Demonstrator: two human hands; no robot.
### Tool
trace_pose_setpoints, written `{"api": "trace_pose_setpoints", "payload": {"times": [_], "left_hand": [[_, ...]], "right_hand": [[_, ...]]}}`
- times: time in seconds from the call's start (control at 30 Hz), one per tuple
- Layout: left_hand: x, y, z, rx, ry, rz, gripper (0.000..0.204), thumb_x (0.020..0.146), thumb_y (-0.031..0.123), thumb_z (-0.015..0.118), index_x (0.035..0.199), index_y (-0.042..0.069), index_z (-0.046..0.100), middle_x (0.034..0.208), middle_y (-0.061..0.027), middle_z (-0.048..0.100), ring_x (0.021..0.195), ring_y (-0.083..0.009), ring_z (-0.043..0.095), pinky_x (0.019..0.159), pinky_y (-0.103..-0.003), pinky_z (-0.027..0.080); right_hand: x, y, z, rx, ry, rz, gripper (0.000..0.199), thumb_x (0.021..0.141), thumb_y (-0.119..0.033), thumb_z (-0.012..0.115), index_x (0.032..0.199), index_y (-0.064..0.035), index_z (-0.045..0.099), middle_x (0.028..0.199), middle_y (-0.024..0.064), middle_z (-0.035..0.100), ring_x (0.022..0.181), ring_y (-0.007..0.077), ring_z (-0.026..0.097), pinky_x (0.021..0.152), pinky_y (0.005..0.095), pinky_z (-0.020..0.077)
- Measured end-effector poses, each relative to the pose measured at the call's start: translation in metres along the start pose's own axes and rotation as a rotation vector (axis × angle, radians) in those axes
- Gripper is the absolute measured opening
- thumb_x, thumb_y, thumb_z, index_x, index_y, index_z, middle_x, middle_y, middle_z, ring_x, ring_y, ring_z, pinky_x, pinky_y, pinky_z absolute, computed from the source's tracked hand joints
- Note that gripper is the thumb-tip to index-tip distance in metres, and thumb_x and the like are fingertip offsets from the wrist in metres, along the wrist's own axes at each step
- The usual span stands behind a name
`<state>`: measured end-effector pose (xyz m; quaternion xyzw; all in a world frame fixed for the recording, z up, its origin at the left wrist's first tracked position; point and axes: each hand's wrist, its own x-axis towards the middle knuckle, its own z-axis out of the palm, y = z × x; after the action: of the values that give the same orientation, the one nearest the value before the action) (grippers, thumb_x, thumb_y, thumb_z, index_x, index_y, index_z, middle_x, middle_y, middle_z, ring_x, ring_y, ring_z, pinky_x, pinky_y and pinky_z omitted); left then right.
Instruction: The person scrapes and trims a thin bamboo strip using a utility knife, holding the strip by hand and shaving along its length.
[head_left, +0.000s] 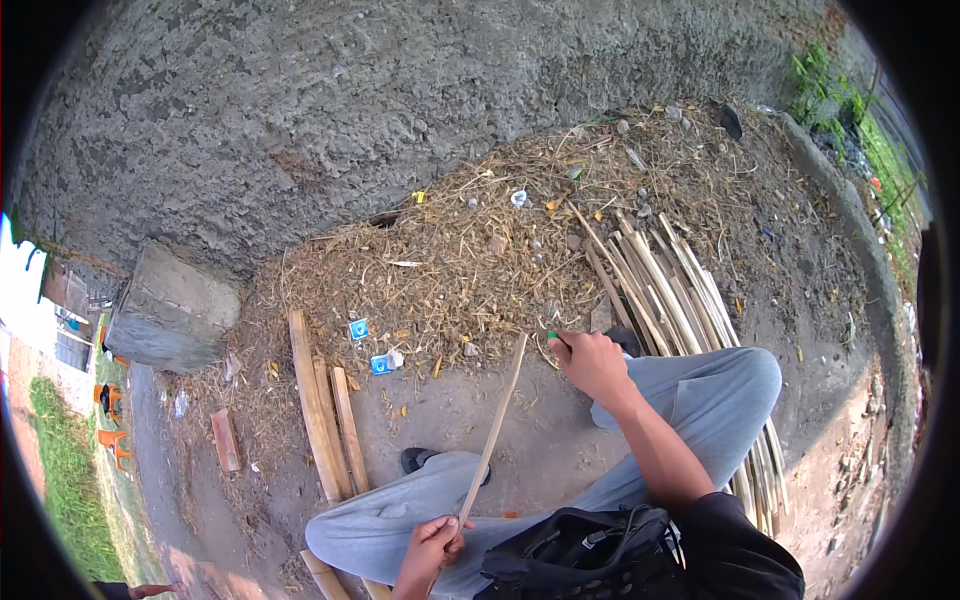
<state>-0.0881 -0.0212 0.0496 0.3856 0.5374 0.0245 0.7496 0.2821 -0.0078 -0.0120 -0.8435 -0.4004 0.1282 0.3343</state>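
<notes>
Thin bamboo strip (492,432) runs from lower centre up to mid-frame, its lower end gripped in left hand (432,548) fingers. Right hand (592,362) at centre, fingers clenched on a small green-tipped tool (553,337) near strip's top. Dirt ground (540,450), straw litter (470,260), split bamboo pile (665,290) right, planks (322,410) left, stone wall (350,110) above.

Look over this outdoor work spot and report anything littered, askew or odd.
Small blue-and-white scrap wrappers lie littered among the dry straw and shavings heap near the flat pale wooden planks. Otherwise nothing stands out.
</notes>
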Motion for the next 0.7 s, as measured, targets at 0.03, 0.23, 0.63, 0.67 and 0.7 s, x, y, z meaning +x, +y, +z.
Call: {"api": "trace_pose_setpoints", "payload": {"times": [0.03, 0.23, 0.63, 0.67, 0.7], "left_hand": [[0.002, 0.002, 0.003, 0.005, -0.003, 0.002, 0.031, 0.105, 0.023, 0.042, 0.105, -0.001, 0.061, 0.06, 0.0022, 0.043, 0.047, -0.0046, 0.034, 0.042, -0.021, 0.026], [0.023, 0.003, 0.012, 0.031, 0.019, 0.091, 0.029, 0.104, 0.022, 0.046, 0.109, -0.001, 0.063, 0.061, 0.0034, 0.043, 0.048, -0.0032, 0.034, 0.043, -0.021, 0.026], [0.019, 0.006, 0.011, -0.017, -0.002, 0.075, 0.031, 0.105, 0.021, 0.043, 0.104, -0.001, 0.064, 0.058, 0.0043, 0.04, 0.046, -0.0033, 0.031, 0.041, -0.021, 0.023], [0.018, 0.006, 0.011, -0.003, -0.005, 0.087, 0.03, 0.105, 0.021, 0.043, 0.103, -0.001, 0.064, 0.057, 0.0043, 0.039, 0.046, -0.0033, 0.031, 0.041, -0.021, 0.023], [0.016, 0.004, 0.011, 0.009, -0.008, 0.098, 0.03, 0.105, 0.021, 0.043, 0.102, -0.001, 0.064, 0.057, 0.0044, 0.039, 0.046, -0.0032, 0.031, 0.041, -0.021, 0.023]], "right_hand": [[-0.003, 0.01, 0.008, -0.119, -0.108, -0.051, 0.035, 0.096, -0.04, 0.056, 0.102, -0.0087, 0.072, 0.067, 0.0234, 0.063, 0.068, 0.0397, 0.067, 0.065, 0.0497, 0.0522], [-0.014, -0.014, 0.003, 0.069, -0.056, 0.038, 0.035, 0.096, -0.038, 0.057, 0.103, -0.0076, 0.072, 0.076, 0.0228, 0.068, 0.07, 0.0404, 0.067, 0.064, 0.0491, 0.0531], [-0.023, -0.023, 0.0, 0.3, -0.018, -0.373, 0.024, 0.092, -0.029, 0.065, 0.105, -0.0097, 0.071, 0.08, 0.0129, 0.071, 0.059, 0.0347, 0.065, 0.055, 0.042, 0.0526], [-0.023, -0.023, -0.001, 0.251, -0.025, -0.383, 0.023, 0.092, -0.029, 0.065, 0.105, -0.0111, 0.071, 0.078, 0.0116, 0.071, 0.059, 0.0341, 0.065, 0.053, 0.0421, 0.0519], [-0.024, -0.022, -0.001, 0.203, -0.034, -0.394, 0.023, 0.092, -0.029, 0.066, 0.105, -0.0125, 0.071, 0.077, 0.0103, 0.07, 0.058, 0.0335, 0.065, 0.05, 0.0423, 0.0512]]}}
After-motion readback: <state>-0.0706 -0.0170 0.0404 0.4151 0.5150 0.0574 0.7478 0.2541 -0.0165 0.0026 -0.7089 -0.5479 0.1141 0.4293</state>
